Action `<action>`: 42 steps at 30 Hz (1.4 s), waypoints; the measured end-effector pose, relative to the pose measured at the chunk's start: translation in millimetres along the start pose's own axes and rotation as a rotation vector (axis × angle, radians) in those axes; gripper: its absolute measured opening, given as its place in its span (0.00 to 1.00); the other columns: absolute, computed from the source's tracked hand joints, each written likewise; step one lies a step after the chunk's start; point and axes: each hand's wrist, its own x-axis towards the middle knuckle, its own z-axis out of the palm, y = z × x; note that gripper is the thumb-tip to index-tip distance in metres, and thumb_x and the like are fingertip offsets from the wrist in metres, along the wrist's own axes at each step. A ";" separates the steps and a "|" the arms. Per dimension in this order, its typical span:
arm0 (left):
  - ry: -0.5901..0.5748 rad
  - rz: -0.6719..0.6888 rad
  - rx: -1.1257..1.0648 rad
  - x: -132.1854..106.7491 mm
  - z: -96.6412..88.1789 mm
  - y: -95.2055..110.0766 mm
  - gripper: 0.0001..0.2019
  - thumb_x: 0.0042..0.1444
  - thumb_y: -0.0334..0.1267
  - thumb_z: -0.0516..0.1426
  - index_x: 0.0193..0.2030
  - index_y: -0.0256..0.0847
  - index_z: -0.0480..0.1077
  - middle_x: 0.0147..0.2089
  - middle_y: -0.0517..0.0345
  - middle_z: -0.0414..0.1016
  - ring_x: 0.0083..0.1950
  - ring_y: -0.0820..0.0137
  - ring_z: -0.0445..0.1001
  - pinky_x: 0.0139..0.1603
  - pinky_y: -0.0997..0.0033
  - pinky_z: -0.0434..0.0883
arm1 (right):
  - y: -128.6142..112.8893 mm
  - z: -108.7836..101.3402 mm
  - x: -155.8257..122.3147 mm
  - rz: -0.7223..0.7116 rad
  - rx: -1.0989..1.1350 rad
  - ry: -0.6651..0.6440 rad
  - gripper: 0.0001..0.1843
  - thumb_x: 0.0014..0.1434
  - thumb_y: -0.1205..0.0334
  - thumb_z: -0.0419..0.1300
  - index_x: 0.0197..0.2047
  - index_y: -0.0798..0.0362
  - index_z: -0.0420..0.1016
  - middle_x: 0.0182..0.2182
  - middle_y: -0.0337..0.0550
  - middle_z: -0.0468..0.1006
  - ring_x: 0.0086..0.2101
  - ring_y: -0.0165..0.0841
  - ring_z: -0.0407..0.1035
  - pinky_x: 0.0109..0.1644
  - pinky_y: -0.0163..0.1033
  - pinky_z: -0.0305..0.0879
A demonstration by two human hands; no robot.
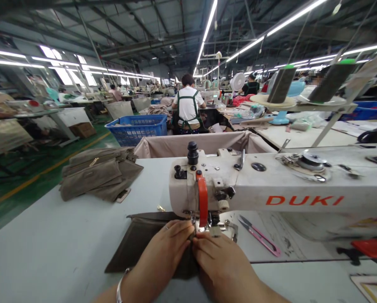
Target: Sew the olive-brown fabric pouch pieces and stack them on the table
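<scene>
A dark olive-brown fabric piece (138,237) lies on the table under the head of a white sewing machine (254,176). My left hand (166,248), a bracelet at its wrist, presses the fabric with its fingers held together just in front of the needle area. Close beside it, my right hand (220,256) has its bent fingers on the fabric's right edge, by the presser foot. Both hands' fingertips are partly hidden. A gold zipper pull (160,208) shows at the fabric's far edge. The machine's red guard (202,200) stands just beyond my fingers.
Pink-handled thread snips (261,237) lie on the machine bed to the right. A stack of similar fabric pieces (96,174) sits at the table's left. Behind the machine are a cloth-lined bin (204,143), a blue basket (138,126) and a seated co-worker (188,105). Thread cones (281,84) stand at right.
</scene>
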 end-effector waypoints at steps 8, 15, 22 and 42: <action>-0.005 -0.019 -0.083 2.3 -5.0 -7.4 0.18 0.62 0.27 0.52 0.57 0.46 0.70 0.55 0.56 0.75 0.56 0.66 0.72 0.61 0.62 0.69 | -2.7 0.7 2.4 0.042 0.028 -0.043 0.10 0.61 0.70 0.56 0.44 0.54 0.74 0.44 0.44 0.78 0.48 0.37 0.68 0.55 0.44 0.64; 0.059 -0.060 -0.020 0.3 7.1 6.1 0.15 0.62 0.25 0.50 0.52 0.39 0.71 0.52 0.51 0.76 0.54 0.64 0.73 0.60 0.59 0.69 | 2.7 -16.0 3.3 0.008 0.102 -0.035 0.13 0.57 0.74 0.53 0.42 0.55 0.75 0.39 0.47 0.78 0.46 0.37 0.70 0.54 0.43 0.65; 0.038 -0.093 -0.079 -2.4 4.4 0.4 0.15 0.63 0.28 0.52 0.54 0.42 0.69 0.54 0.54 0.74 0.56 0.64 0.71 0.61 0.59 0.67 | -0.4 -13.6 3.4 0.005 0.124 -0.073 0.13 0.54 0.72 0.55 0.43 0.57 0.75 0.41 0.48 0.77 0.48 0.40 0.68 0.55 0.45 0.64; 0.023 -0.039 -0.080 -1.5 3.6 -2.9 0.15 0.63 0.27 0.51 0.55 0.42 0.66 0.54 0.53 0.73 0.56 0.64 0.71 0.61 0.57 0.68 | -1.8 -9.6 3.0 0.023 0.133 -0.035 0.12 0.50 0.70 0.57 0.39 0.57 0.76 0.39 0.48 0.77 0.46 0.41 0.68 0.52 0.45 0.66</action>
